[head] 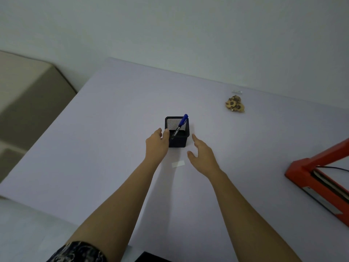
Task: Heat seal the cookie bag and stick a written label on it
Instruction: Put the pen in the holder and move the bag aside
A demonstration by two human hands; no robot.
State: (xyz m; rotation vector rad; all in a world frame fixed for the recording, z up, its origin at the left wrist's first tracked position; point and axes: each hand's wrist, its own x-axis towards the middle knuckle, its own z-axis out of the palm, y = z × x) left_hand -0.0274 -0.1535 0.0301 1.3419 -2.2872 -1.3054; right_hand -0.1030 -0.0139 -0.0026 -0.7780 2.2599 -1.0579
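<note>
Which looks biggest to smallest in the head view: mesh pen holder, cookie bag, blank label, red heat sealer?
1. Red heat sealer, though cropped and nearer the camera.
2. Mesh pen holder.
3. Cookie bag, farther away, so its rank is unsure.
4. Blank label.

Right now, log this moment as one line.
left hand: on mesh pen holder | right hand: open, empty | marker: in holder | label: on table
</note>
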